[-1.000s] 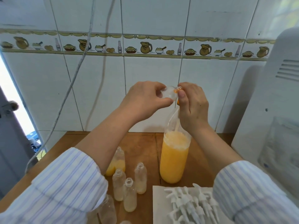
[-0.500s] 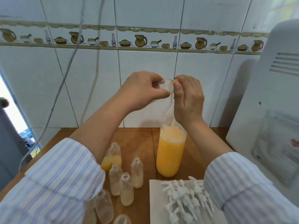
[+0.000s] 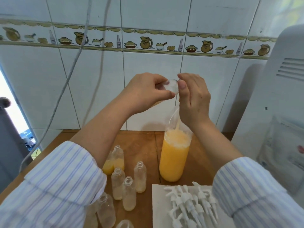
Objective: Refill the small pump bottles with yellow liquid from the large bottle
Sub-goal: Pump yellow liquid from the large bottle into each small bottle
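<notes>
Both arms reach forward, raised, left hand point(image 3: 146, 91) and right hand point(image 3: 194, 97) close together, fingers pinching.

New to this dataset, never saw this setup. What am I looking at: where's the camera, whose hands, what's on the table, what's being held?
There is no machine here. A person wears one wide-angle camera on the head, looking forward and down, so the striped sleeves and hands are their own.

The left hand pinches a small clear piece above the large bottle; what the piece is, I cannot tell. The right hand has its grip at the bottle's top, which it hides. The bottle stands on the wooden table, mostly full of yellow liquid.

Left of it stand small open bottles; the two farthest hold yellow liquid, the others look nearly empty. In front, white pump heads lie in a pile on a white sheet. Behind is a tiled wall.
</notes>
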